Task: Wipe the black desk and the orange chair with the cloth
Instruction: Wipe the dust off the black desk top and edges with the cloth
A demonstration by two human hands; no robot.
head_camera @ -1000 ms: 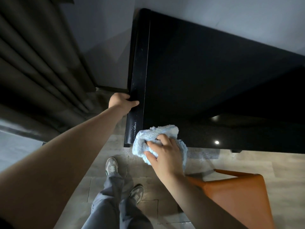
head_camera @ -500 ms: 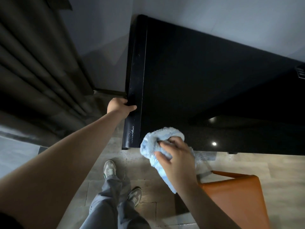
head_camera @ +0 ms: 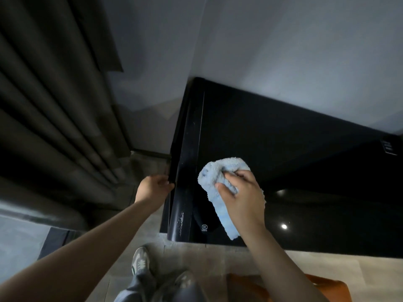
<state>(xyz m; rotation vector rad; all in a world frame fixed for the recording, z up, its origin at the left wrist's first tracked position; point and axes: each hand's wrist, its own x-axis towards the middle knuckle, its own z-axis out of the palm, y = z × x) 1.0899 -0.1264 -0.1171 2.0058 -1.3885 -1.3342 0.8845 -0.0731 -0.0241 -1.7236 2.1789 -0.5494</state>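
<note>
The black desk (head_camera: 283, 149) stands against the grey wall, its glossy top reflecting two ceiling lights. My right hand (head_camera: 242, 197) presses a bunched light-blue cloth (head_camera: 218, 171) onto the desk top near its left front corner. A tail of the cloth hangs down under my wrist. My left hand (head_camera: 152, 188) grips the desk's left side edge, thumb on top. The orange chair (head_camera: 327, 289) shows only as a strip at the bottom right, partly behind my right forearm.
Dark pleated curtains (head_camera: 54, 116) hang on the left. The grey wall (head_camera: 283, 51) rises behind the desk. My legs and two grey sneakers (head_camera: 141, 262) stand on the pale wood floor in front of the desk corner. A small label (head_camera: 389, 147) sits at the desk's far right.
My right hand has carried the cloth from the front edge further onto the desk top. The view has tilted up, so the chair has dropped to the bottom edge. My left hand keeps its grip.
</note>
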